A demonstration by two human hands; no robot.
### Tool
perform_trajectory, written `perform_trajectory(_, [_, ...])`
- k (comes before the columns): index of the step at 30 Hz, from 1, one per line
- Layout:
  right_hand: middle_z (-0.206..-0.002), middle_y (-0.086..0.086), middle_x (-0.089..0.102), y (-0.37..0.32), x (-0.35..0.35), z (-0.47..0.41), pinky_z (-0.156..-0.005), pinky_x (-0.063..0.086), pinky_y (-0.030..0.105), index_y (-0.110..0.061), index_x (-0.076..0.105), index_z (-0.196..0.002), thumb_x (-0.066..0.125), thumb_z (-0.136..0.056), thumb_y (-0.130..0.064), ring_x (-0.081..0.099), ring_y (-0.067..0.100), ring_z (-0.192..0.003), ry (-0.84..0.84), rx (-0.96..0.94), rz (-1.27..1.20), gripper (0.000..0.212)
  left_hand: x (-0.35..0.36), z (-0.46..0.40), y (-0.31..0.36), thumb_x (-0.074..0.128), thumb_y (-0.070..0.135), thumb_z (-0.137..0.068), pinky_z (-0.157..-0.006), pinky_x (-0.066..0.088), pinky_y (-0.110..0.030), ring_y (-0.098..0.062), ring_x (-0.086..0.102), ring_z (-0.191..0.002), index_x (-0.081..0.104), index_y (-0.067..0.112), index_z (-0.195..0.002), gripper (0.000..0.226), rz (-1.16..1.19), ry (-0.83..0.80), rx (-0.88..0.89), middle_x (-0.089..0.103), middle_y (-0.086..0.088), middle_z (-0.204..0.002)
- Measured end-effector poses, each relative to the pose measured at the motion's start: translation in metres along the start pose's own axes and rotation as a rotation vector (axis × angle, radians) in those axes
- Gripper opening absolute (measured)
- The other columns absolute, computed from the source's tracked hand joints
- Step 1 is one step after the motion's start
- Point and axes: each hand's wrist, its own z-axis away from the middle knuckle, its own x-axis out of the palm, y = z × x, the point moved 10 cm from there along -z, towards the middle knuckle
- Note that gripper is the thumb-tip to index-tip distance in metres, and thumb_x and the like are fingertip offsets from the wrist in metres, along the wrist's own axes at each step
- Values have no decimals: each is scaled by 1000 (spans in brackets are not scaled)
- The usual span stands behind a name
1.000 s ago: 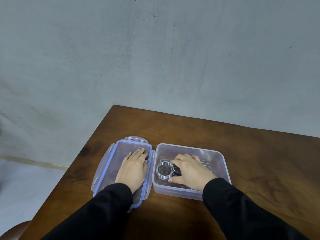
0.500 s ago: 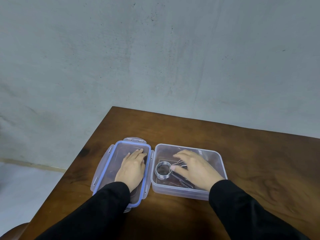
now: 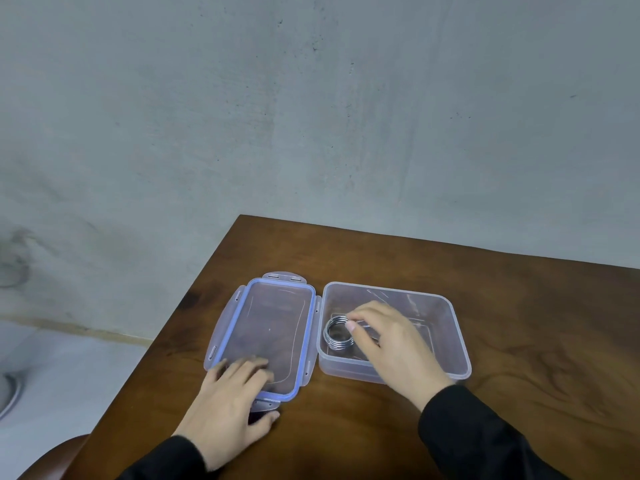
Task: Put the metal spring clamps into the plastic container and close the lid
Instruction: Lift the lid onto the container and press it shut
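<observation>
A clear plastic container stands open on the brown table. A metal spring clamp with a round wire coil lies in its left half. My right hand hovers over the container with loose fingers, thumb and forefinger tips just at the coil's right rim. The blue-rimmed lid lies flat to the left of the container. My left hand, blurred, rests on the lid's near end, fingers spread on top and thumb beside the near latch.
The table ends at a corner just behind the lid, with its left edge running close past the lid. A grey wall rises behind. A rounded brown chair part shows at the bottom left.
My right hand has let go of the spring clamp and lifted, leaving it in the container. My left hand has slid back from the lid's middle to its near end.
</observation>
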Motion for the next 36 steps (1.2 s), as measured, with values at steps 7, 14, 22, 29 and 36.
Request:
perform_trajectory(7, [-127, -14, 62, 9, 1, 5, -83, 34, -2, -28, 64, -129, 54, -103, -35, 54, -1, -112, -4, 57, -1, 29, 1, -1, 5, 28, 41, -100, -110, 28, -23, -7, 60, -117, 67, 31, -106, 41, -14, 142, 180, 68, 10, -124])
perform_trajectory(14, [-129, -20, 58, 19, -35, 4, -95, 46, 11, -32, 62, -129, 52, -103, -35, 54, 0, -116, 156, 122, -143, 28, -101, 3, 7, 27, 33, -104, -95, 41, -25, -24, 72, -92, 74, 5, -106, 55, 80, 619, 183, 75, -9, -104])
perform_trajectory(22, [-151, -18, 45, 41, -70, -1, -104, 40, 16, -33, 38, -152, 49, -102, -43, 47, 1, -135, 250, 224, -482, 52, -250, 0, 25, 47, 26, -101, -80, 50, -21, -7, 67, -90, 58, 38, -108, 18, 601, 953, 113, 69, 18, -99])
perform_trajectory(29, [-110, -2, 76, 73, -111, 12, -90, 58, 40, -34, 65, -119, 41, -106, -41, 73, 17, -102, 352, 298, -778, 28, -233, -68, 58, 50, 14, -101, -61, 59, -34, -24, 67, -68, 64, 11, -100, 15, 1317, 693, -37, 74, -6, -90])
perform_trajectory(36, [-55, 3, 60, 140, -127, 48, -83, 53, 39, -8, 70, -72, 62, -100, -33, 52, 15, -49, 427, 576, -637, 39, -111, -114, 46, 57, 27, -97, -62, 60, -34, -30, 71, -67, 63, 0, -89, 29, 1269, 372, -448, 74, -12, -77])
